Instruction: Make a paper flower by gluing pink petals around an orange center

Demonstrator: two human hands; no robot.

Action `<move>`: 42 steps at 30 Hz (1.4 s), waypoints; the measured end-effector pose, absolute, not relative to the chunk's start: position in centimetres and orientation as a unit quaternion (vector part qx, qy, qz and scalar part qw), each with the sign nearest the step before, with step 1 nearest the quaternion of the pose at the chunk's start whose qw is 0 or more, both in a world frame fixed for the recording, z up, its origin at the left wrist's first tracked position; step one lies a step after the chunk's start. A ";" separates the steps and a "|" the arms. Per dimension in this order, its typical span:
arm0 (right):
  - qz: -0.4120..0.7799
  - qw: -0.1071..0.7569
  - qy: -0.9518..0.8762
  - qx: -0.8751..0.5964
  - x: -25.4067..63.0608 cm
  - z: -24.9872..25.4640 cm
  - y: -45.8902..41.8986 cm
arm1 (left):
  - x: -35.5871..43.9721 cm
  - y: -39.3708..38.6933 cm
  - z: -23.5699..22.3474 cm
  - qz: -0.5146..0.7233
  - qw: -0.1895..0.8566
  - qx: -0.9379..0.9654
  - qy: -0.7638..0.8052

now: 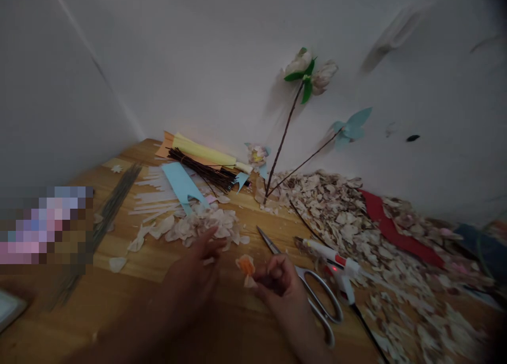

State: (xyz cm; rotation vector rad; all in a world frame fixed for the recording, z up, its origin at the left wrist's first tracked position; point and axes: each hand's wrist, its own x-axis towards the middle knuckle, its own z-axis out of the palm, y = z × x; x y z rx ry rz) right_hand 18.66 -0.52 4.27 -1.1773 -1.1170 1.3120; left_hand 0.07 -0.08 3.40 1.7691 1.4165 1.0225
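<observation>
While I am watching from afar, the right hand [285,290] is clamping its grip on the base of a small orange flower [246,264] over the bench [137,285]. The left hand [202,263] is hovering blurred near the petal pile [209,224]; I cannot tell its grip. Pinching too hard could be crumpling the flower; swinging right could be knocking the scissors [301,274]. The bloom is pointing up and slightly left, its long axis standing nearly upright.

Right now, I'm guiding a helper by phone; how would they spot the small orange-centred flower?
On the brown wooden table, find the person's right hand, beside the silver metal scissors. The hand pinches the small orange-centred flower. Its orange colour sets it apart from the pale, loose petals heaped nearby.
</observation>
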 end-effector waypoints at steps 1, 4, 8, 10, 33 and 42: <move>0.512 0.490 -0.489 -0.509 18.8 4.1 -0.5 | -0.2 0.2 3.6 0.420 0.299 0.657 0.550; 0.410 0.398 -0.599 -0.561 19.1 3.4 -0.5 | -1.2 0.9 4.6 0.474 0.246 0.617 0.578; 0.305 0.292 -0.705 -0.569 19.3 2.6 -0.4 | -2.2 1.4 5.4 0.493 0.241 0.577 0.605; 0.276 0.265 -0.731 -0.564 19.3 2.6 -0.4 | -2.4 1.6 5.3 0.508 0.243 0.573 0.596; 0.171 0.231 -0.754 -0.590 25.8 11.6 -0.7 | -2.9 2.5 5.2 0.438 0.236 0.578 0.646; 0.215 0.064 -0.812 -0.540 29.8 12.7 -1.6 | -3.8 3.2 3.8 0.458 0.217 0.587 0.631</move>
